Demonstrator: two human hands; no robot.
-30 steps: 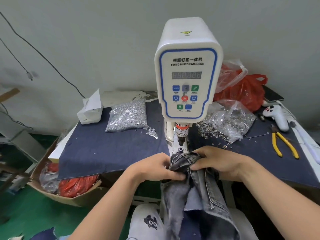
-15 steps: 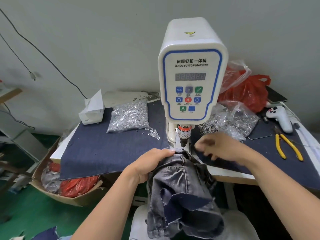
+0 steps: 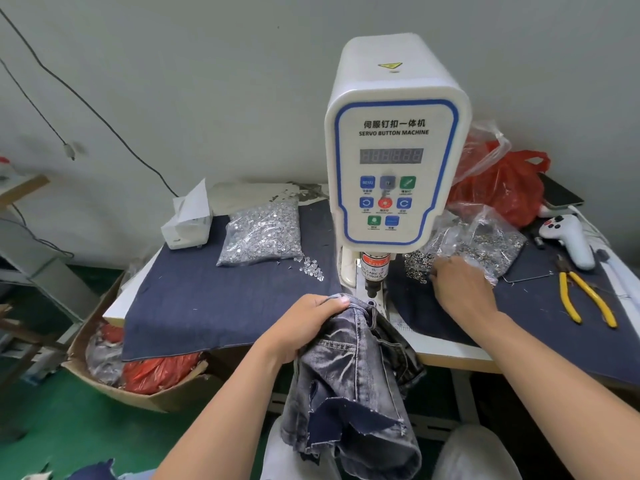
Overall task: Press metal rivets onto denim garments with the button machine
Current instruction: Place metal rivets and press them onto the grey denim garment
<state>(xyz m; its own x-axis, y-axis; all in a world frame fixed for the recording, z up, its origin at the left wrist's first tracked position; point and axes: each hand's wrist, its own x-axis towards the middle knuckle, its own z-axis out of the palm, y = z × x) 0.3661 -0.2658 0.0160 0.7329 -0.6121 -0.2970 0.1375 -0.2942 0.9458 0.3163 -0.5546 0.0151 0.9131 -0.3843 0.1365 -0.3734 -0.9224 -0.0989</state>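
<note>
While right hand hides its fingertips, rivets blur.

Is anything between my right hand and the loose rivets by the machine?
Nothing visible. The right hand is already at the loose rivets spilled from the clear bag, with only bare blue cloth around.

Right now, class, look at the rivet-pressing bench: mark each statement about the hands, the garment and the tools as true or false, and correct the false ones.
1. The left hand grips the denim garment at the button machine. True.
2. The right hand also holds the garment. False: it reaches to the loose rivets beside their clear bag.
3. The yellow-handled pliers lie left of the machine. False: they lie on its right.
4. A white tissue box sits beside the left bag of silver pieces. True.
</note>
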